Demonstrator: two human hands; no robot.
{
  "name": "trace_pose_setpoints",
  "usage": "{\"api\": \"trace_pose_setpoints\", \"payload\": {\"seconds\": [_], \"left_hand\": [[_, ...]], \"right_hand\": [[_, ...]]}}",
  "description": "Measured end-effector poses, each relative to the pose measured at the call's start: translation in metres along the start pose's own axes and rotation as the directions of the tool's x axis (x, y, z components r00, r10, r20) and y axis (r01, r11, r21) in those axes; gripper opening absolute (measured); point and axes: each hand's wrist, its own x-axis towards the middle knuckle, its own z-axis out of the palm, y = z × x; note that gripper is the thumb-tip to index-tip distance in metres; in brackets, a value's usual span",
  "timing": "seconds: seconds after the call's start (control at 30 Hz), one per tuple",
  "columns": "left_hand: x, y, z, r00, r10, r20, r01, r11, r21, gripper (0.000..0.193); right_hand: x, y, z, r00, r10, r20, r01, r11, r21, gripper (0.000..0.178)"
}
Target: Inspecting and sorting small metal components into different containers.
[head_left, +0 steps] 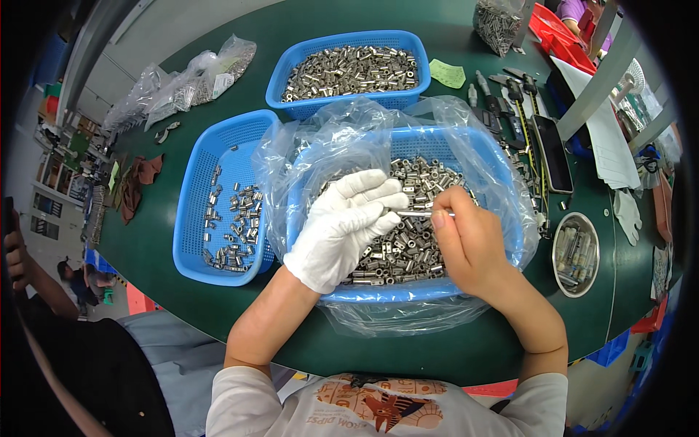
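My left hand (336, 231), in a white glove, hangs over a blue basket (408, 293) lined with a clear plastic bag (342, 142). Its thumb and fingertips are pinched together, and whatever lies between them is hidden. In my bare right hand (472, 242) is a thin metal rod (415, 213), gripped between thumb and forefinger. The rod lies level, and its left end meets the gloved fingertips. Beneath both hands, the basket holds a heap of small shiny metal sleeves (408, 255), some with holes in the side.
Another blue basket (186, 211) on the left holds fewer metal pieces; a full one (280, 81) stands behind. Bagged parts (196, 87) lie back left. At right are calipers (517, 120), a steel bowl (561, 273) of small tubes and a white glove (626, 215). People sit nearby.
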Motion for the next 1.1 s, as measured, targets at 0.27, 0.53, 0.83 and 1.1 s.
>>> {"api": "trace_pose_setpoints", "payload": {"seconds": [0.27, 0.53, 0.83, 1.1], "left_hand": [[-0.005, 0.0, 0.003, 0.998, 0.022, 0.059, -0.031, 0.985, 0.167, 0.033], [-0.007, -0.002, 0.009, 0.994, 0.087, 0.065, -0.104, 0.932, 0.348, 0.029], [-0.004, -0.005, 0.013, 0.998, 0.06, 0.013, -0.061, 0.932, 0.357, 0.026], [-0.009, -0.007, 0.012, 0.995, -0.023, -0.094, 0.078, 0.769, 0.634, 0.019]], "right_hand": [[0.0, 0.001, 0.0, 0.997, -0.081, 0.01, 0.081, 0.997, -0.017, 0.01], [0.0, 0.003, -0.001, 0.995, -0.092, 0.031, 0.092, 0.996, -0.019, 0.012], [0.0, 0.003, 0.0, 0.994, -0.11, 0.027, 0.109, 0.994, 0.032, 0.011], [0.0, 0.003, 0.001, 0.989, -0.135, -0.057, 0.133, 0.99, -0.038, 0.011]]}}
